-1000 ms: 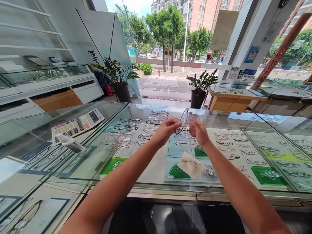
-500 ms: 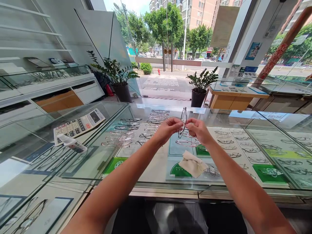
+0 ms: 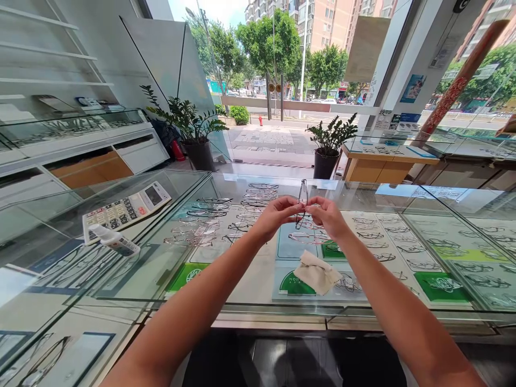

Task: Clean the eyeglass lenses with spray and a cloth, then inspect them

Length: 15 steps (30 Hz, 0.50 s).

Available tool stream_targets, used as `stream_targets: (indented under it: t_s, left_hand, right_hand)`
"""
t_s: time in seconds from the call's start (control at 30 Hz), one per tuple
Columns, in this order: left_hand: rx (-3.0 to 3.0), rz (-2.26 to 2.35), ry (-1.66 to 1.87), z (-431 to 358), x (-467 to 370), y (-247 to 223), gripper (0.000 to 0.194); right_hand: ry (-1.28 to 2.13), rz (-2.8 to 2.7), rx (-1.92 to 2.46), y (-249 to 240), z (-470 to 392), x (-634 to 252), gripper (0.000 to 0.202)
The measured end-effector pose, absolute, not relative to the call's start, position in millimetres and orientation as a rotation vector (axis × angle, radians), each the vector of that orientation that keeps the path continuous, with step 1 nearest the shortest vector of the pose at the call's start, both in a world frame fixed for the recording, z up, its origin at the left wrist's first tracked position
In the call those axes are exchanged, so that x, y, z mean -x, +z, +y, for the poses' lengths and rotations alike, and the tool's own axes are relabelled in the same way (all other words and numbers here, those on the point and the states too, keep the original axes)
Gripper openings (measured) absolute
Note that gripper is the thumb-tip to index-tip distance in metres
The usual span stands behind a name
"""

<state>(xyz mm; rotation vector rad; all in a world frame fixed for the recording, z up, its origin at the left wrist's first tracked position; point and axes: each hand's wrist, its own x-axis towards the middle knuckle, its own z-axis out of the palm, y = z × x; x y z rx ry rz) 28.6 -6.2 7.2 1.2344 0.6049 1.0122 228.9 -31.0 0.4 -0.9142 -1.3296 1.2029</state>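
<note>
A pair of dark-rimmed glasses (image 3: 303, 191) is held upright on edge above the glass counter. My left hand (image 3: 281, 214) pinches it from the left, fingers closed. From the right, my right hand (image 3: 324, 216) grips it near the middle, its fingertips close to those of my left hand. Below the hands, a pink-rimmed pair of glasses (image 3: 308, 237) lies flat. Nearer to me, a crumpled beige cloth (image 3: 317, 272) lies partly over a green and white card (image 3: 296, 284).
A calculator (image 3: 127, 210) and a small white bottle (image 3: 115, 239) stand at the left on the glass counter (image 3: 258, 309). Rows of glasses (image 3: 212, 207) lie left of my hands, and more fill the display at right. Potted plants (image 3: 200, 153) stand beyond.
The glasses have turned slightly between my fingers and look narrower. Both hands keep their grip. The whole view has shifted a little.
</note>
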Motion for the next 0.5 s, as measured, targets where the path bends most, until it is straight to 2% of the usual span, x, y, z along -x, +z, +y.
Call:
stream_targets:
  t_s: [0.2, 0.5]
  left_hand:
    - [-1.215, 0.595, 1.042, -4.3, -29.3, 5.6, 0.042]
    - [-1.085, 0.614, 1.211, 2.4, -22.8, 10.5, 0.048]
  right_hand:
    - [1.172, -1.323, 0.954, -0.5, -28.8, -231.0, 0.04]
    - [1.126, -1.165, 0.989, 0.1, -23.6, -236.1, 0.026]
